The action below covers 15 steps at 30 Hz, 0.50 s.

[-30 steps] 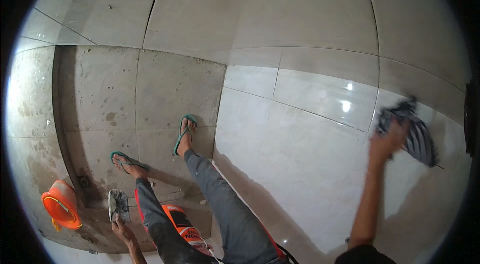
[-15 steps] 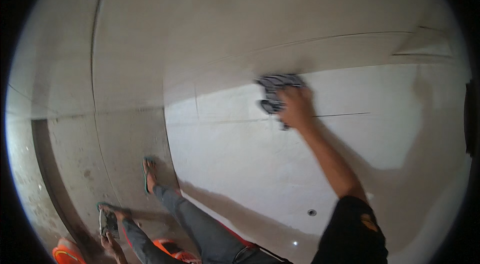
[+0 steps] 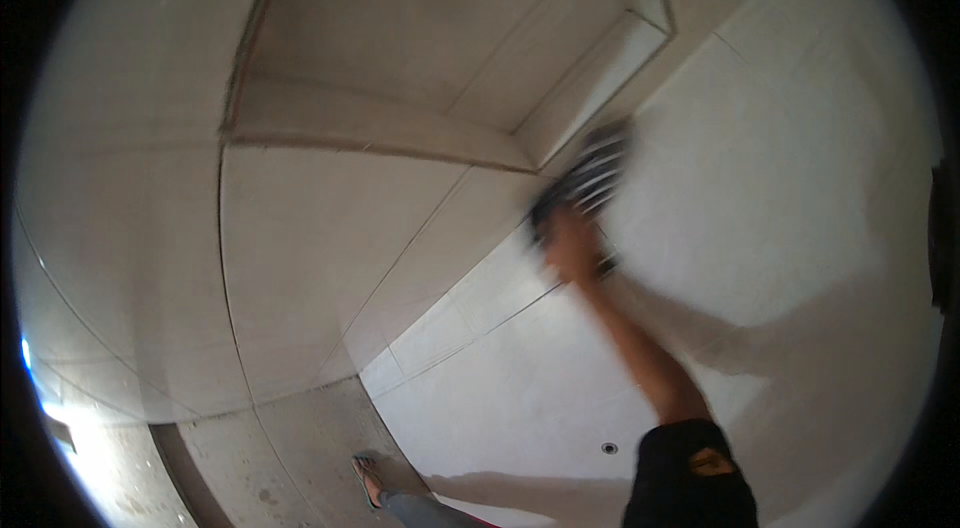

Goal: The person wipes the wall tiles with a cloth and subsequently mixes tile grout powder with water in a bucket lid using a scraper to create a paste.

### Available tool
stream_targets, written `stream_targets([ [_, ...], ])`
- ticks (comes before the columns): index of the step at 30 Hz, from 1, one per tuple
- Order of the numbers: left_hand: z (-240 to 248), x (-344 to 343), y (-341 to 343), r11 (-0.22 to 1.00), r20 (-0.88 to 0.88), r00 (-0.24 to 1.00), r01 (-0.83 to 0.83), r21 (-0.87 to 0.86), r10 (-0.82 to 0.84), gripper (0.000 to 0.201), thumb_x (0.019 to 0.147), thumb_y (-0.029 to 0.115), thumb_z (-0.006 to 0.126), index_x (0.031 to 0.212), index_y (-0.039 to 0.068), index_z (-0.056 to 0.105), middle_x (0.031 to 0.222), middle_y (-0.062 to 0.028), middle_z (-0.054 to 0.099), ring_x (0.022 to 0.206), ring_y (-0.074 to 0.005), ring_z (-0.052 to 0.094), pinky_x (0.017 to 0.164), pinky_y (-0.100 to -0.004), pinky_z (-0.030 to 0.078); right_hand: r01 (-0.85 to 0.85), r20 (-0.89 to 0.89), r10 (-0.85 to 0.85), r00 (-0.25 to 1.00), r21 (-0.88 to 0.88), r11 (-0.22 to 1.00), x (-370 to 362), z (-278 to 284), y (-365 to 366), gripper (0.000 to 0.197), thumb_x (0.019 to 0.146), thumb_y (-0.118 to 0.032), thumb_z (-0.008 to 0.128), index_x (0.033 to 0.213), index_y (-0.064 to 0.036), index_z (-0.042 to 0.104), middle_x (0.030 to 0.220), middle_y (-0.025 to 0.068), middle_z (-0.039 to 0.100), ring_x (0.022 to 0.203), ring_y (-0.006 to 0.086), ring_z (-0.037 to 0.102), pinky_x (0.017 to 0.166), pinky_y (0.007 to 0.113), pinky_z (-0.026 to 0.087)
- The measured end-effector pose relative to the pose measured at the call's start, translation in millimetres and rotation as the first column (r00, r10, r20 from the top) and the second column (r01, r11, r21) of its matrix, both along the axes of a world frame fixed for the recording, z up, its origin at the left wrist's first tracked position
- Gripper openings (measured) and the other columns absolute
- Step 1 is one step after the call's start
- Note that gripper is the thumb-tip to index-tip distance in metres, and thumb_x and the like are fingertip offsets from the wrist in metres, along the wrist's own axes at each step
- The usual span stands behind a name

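My right hand (image 3: 573, 243) is closed on a dark cloth with pale stripes (image 3: 600, 173). Motion smears both the fingers and the cloth. The bunched cloth lies against the white tiled surface (image 3: 720, 218), where it meets the beige tiled wall (image 3: 330, 228), just below the corner of a recessed niche (image 3: 400, 28). My right forearm reaches up from a black sleeve at the lower right. My left hand is outside the picture.
A small round drain (image 3: 610, 448) sits in the white surface near my sleeve. At the lower left, my foot in a flip-flop (image 3: 368, 478) stands on stained grey floor (image 3: 310, 438). Bright light (image 3: 85, 458) glares at the left rim.
The view has swung, bringing the niche into sight. My right hand still grips the cloth, now along the wall's edge. The hand and orange things at lower left have left the picture.
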<state>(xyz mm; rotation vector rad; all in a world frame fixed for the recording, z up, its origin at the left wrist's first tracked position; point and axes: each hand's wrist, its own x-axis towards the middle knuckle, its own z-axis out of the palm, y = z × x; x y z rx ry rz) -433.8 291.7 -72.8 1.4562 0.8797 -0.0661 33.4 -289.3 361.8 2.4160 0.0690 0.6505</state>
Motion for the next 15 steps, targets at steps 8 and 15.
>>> stream_targets([
  [8, 6, 28, 5, 0.976, -0.002, 0.979, 0.201, 0.087, -0.202, 0.043, 0.095, 0.027, 0.042, 0.125, -0.003, 0.050, 0.124, -0.0195, 0.054, 0.104, -0.0272, 0.058, 0.085, -0.0385, 0.047, -0.012, -0.404, 0.087, 0.911, 0.185, 0.983, -123, 26, 22, 0.020, 0.067, -0.007, 0.065, 0.086, -0.0064, 0.062, 0.091, 0.0163, 0.061, 0.094, 0.0361, 0.055, 0.080, 0.048, 0.044],
  [15, 30, 27, 14, 0.963, 0.030, 0.966, 0.251, 0.095, -0.255, 0.041, 0.094, 0.026, 0.042, 0.121, -0.003, 0.052, 0.120, -0.0189, 0.056, 0.102, -0.0265, 0.058, 0.084, -0.0382, 0.048, 0.573, 0.851, -0.188, 0.490, -0.152, 0.805, -264, 494, -72, 0.071, 0.080, -0.047, 0.065, 0.129, 0.0007, 0.049, 0.127, 0.0202, 0.054, 0.118, 0.0347, 0.051, 0.101, 0.041, 0.038],
])
